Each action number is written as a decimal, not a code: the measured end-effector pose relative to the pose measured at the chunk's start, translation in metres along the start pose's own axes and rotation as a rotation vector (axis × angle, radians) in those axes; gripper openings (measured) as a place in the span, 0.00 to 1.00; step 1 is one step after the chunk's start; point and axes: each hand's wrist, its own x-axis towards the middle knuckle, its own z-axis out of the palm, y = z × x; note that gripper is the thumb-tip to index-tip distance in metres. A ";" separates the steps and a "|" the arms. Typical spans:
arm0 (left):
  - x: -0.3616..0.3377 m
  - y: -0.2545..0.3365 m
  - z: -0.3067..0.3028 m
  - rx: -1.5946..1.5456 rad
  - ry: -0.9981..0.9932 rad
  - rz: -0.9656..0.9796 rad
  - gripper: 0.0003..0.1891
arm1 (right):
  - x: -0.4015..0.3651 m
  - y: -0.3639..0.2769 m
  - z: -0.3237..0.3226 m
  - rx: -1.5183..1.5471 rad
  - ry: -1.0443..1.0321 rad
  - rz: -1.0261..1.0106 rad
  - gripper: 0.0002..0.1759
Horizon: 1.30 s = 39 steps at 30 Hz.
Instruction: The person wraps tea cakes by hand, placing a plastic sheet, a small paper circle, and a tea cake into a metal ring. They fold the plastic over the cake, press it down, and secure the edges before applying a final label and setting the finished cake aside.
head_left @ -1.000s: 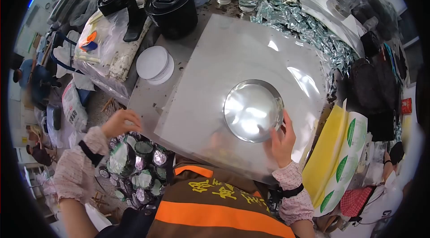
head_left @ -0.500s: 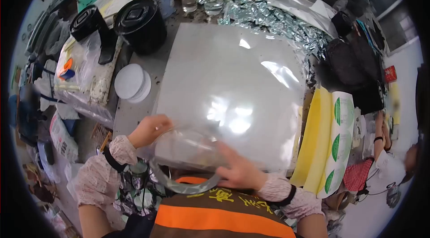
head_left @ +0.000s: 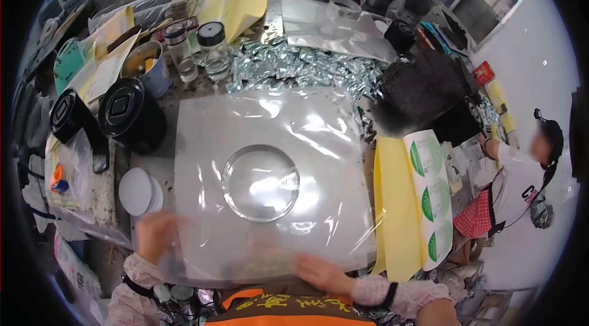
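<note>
A round, clear, shallow container or ring [head_left: 261,184] rests on the pale board, which is covered with clear plastic film [head_left: 208,136]. My left hand [head_left: 154,237] is at the board's left front edge, just below a small stack of white discs [head_left: 136,192]; its fingers are smeared by motion. Near the front edge, my right hand [head_left: 324,274] lies low over the film with fingers stretched out, and I see nothing held in it. A blurred, see-through patch in front of my body hides detail between the hands.
Black lidded tubs [head_left: 132,114] and glass jars [head_left: 213,53] stand at the back left. Shiny foil packets [head_left: 300,68] lie heaped behind the board. Yellow sheets [head_left: 392,203] and green-white label sheets [head_left: 429,197] are on the right. Another person [head_left: 521,172] works at far right.
The round clear piece has left my right hand at the front edge and now lies mid-board. Both hands sit lower and apart. The camera view has shifted, showing more of the back.
</note>
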 end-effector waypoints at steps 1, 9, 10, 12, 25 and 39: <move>-0.009 -0.052 0.023 0.138 0.285 -0.046 0.08 | -0.023 -0.012 -0.015 0.199 -0.108 0.020 0.24; -0.008 -0.110 0.035 0.232 0.330 -0.223 0.08 | -0.016 0.105 -0.221 0.105 0.809 0.854 0.11; -0.006 -0.107 0.033 0.186 0.346 -0.278 0.07 | -0.022 0.160 -0.234 0.341 0.983 0.872 0.14; -0.001 -0.100 0.034 0.127 0.422 -0.338 0.04 | -0.037 0.262 -0.248 0.495 1.212 0.850 0.20; -0.004 -0.103 0.042 0.018 0.494 -0.413 0.04 | 0.020 0.379 -0.335 1.280 1.687 0.753 0.14; -0.009 -0.100 0.038 0.055 0.440 -0.338 0.04 | 0.136 0.321 -0.202 1.172 1.149 0.861 0.16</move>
